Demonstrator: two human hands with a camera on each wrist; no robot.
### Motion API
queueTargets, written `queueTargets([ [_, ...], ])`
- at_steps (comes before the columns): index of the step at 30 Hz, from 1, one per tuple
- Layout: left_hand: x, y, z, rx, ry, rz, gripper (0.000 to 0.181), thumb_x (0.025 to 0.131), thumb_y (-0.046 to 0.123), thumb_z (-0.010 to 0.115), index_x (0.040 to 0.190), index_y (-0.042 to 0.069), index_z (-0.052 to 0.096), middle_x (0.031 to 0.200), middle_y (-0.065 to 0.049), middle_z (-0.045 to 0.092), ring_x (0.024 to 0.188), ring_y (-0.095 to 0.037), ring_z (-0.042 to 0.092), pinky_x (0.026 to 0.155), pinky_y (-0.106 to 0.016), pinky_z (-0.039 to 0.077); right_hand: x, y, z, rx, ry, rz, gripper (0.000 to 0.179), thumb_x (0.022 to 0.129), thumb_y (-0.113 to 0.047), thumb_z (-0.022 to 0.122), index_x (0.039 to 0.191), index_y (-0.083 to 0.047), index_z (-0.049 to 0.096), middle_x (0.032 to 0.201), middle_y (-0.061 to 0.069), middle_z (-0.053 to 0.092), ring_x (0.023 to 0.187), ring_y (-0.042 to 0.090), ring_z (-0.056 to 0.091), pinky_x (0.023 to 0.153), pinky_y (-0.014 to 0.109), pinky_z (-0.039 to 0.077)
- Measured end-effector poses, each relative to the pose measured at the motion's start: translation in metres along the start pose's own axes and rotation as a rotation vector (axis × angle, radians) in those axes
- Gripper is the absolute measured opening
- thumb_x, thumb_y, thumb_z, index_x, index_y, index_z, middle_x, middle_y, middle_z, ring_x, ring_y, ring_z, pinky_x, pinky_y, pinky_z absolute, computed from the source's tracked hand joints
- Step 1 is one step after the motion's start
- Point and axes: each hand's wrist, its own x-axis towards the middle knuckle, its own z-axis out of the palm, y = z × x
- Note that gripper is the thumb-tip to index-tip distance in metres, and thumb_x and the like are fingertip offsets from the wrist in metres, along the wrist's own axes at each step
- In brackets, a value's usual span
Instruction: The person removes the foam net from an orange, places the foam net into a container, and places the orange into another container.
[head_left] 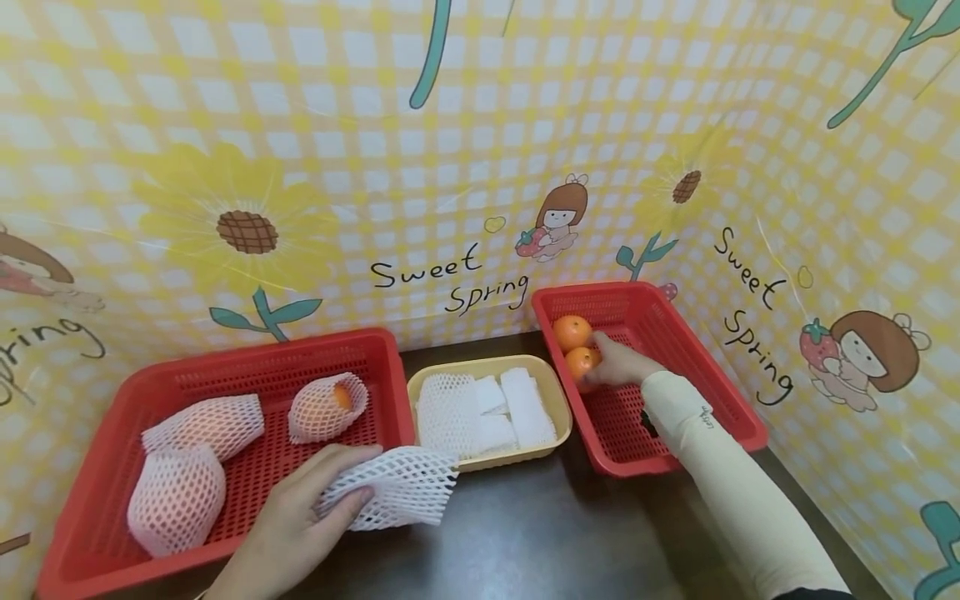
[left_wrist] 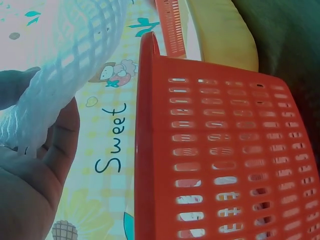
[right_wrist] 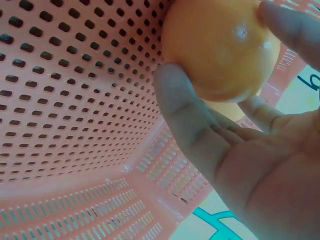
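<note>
Apparently picking, the right hand [head_left: 619,363] is gripping the nearer orange [head_left: 580,365] at four o'clock, probably needing lifting toward the foam net [head_left: 405,490] the left hand [head_left: 300,510] is pinching.

Dark object [head_left: 648,422] toward near edge of right basket [head_left: 628,463]: partly covered by right sleeve [head_left: 738,493], unidentifiable. Cuff lettering [head_left: 706,417]: too small to read. Right wrist view: gripped orange [right_wrist: 220,50] cut off at top; rear orange [right_wrist: 227,110] mostly hidden. Left wrist view: foam net [left_wrist: 70,60] cut off at top. Left basket [head_left: 399,392], near edge: partly hidden by left hand [head_left: 311,504].
</note>
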Motion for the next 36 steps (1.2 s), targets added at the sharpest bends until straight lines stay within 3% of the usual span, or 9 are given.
queueTargets([
  [9,-0.003,0.004,-0.001,0.013,-0.041,-0.133,0.064,0.089,0.004,0.076,0.143,0.028,0.054,0.132,0.009,0.059,0.112,-0.011,0.059,0.096,-0.01,0.037,-0.007,-0.001,-0.008,0.072,-0.026,0.02,0.074,0.091,-0.022,0.074,0.149,-0.001,0.034,0.131,0.022,0.053,0.106,0.033,0.058,0.081,0.047,0.056],
  [16,-0.004,0.008,-0.004,-0.014,-0.057,-0.176,0.071,0.089,0.006,0.078,0.149,0.027,0.046,0.116,0.011,0.063,0.1,-0.008,0.061,0.087,-0.02,0.048,-0.035,-0.02,-0.028,0.003,0.086,-0.025,0.067,0.097,-0.033,0.068,0.149,-0.002,0.039,0.141,0.024,0.051,0.119,0.039,0.055,0.095,0.056,0.047],
  [19,-0.003,0.011,-0.004,-0.031,-0.096,-0.216,0.073,0.091,0.013,0.077,0.153,0.031,0.041,0.12,0.007,0.064,0.103,-0.01,0.063,0.086,-0.033,0.053,-0.064,-0.048,-0.029,0.072,0.133,-0.14,0.059,0.098,-0.032,0.066,0.147,-0.007,0.046,0.141,0.02,0.053,0.122,0.038,0.055,0.097,0.056,0.047],
  [22,0.0,0.014,-0.001,-0.052,-0.156,-0.241,0.073,0.094,0.022,0.075,0.155,0.035,0.037,0.124,0.005,0.064,0.107,-0.012,0.062,0.089,-0.044,0.053,-0.099,-0.085,-0.016,0.189,0.096,-0.367,0.041,0.099,-0.024,0.067,0.137,-0.012,0.058,0.134,0.012,0.059,0.117,0.032,0.059,0.094,0.051,0.05],
  [25,0.007,0.019,0.006,-0.066,-0.212,-0.195,0.072,0.095,0.026,0.073,0.156,0.035,0.035,0.129,0.009,0.061,0.113,-0.011,0.06,0.093,-0.046,0.051,-0.129,-0.119,0.011,0.274,-0.078,-0.639,0.027,0.099,-0.015,0.066,0.126,-0.014,0.068,0.138,0.007,0.058,0.126,0.028,0.055,0.102,0.047,0.045],
  [29,0.016,0.028,0.018,-0.081,-0.253,-0.025,0.075,0.094,0.018,0.074,0.158,0.028,0.034,0.132,0.012,0.055,0.118,-0.011,0.055,0.096,-0.041,0.049,-0.148,-0.154,0.057,0.207,-0.301,-0.921,0.025,0.101,-0.016,0.062,0.124,-0.017,0.072,0.149,0.001,0.05,0.141,0.02,0.04,0.113,0.039,0.033],
  [31,0.019,0.031,0.023,-0.095,-0.267,0.045,0.078,0.093,0.012,0.075,0.158,0.024,0.033,0.133,0.01,0.052,0.119,-0.012,0.054,0.096,-0.039,0.049,-0.151,-0.165,0.079,0.153,-0.325,-0.978,0.024,0.102,-0.015,0.06,0.123,-0.018,0.073,0.142,-0.002,0.054,0.133,0.012,0.046,0.108,0.031,0.039],
  [33,0.021,0.034,0.027,-0.091,-0.262,0.084,0.081,0.09,0.007,0.076,0.158,0.022,0.033,0.136,0.007,0.05,0.121,-0.014,0.053,0.097,-0.039,0.049,-0.152,-0.173,0.095,0.118,-0.28,-0.992,0.023,0.1,-0.008,0.061,0.118,-0.015,0.074,0.129,-0.003,0.06,0.118,0.004,0.053,0.098,0.024,0.045],
  [36,0.019,0.035,0.03,-0.08,-0.203,0.052,0.082,0.088,0.005,0.077,0.157,0.022,0.035,0.137,0.004,0.05,0.118,-0.013,0.054,0.095,-0.038,0.05,-0.152,-0.175,0.109,0.183,-0.192,-0.922,0.027,0.095,0.004,0.059,0.11,-0.012,0.076,0.11,-0.005,0.066,0.095,0.0,0.056,0.081,0.017,0.05],
])
